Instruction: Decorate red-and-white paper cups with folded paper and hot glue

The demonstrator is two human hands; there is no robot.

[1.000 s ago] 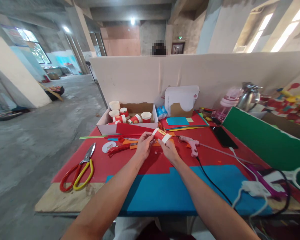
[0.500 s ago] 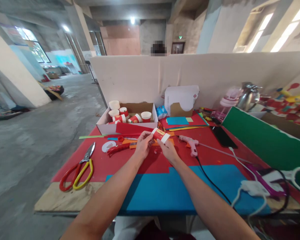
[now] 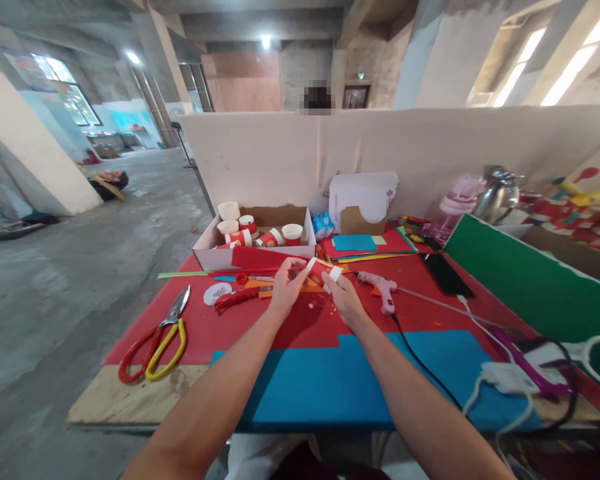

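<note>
My left hand (image 3: pixel 286 290) and my right hand (image 3: pixel 347 300) both grip a red paper cup with a white rim (image 3: pixel 324 269), held on its side just above the red table cover (image 3: pixel 230 327). The left fingers pinch the cup's base end, the right fingers wrap its rim end. Orange paper scraps (image 3: pixel 260 285) lie right under my hands. A pink glue gun (image 3: pixel 383 287) rests on the table just right of my right hand.
Red-and-yellow scissors (image 3: pixel 156 340) lie at the left. A cardboard box (image 3: pixel 255 250) with several red cups stands behind my hands. Coloured paper sheets (image 3: pixel 360 243), a black phone (image 3: pixel 447 273), a green board (image 3: pixel 525 280) and cables with a power strip (image 3: pixel 513 377) fill the right. A blue sheet (image 3: pixel 330 380) covers the front.
The cup has dropped slightly lower and turned in my hands; my right fingers have shifted over its rim end. Nothing else on the table has moved.
</note>
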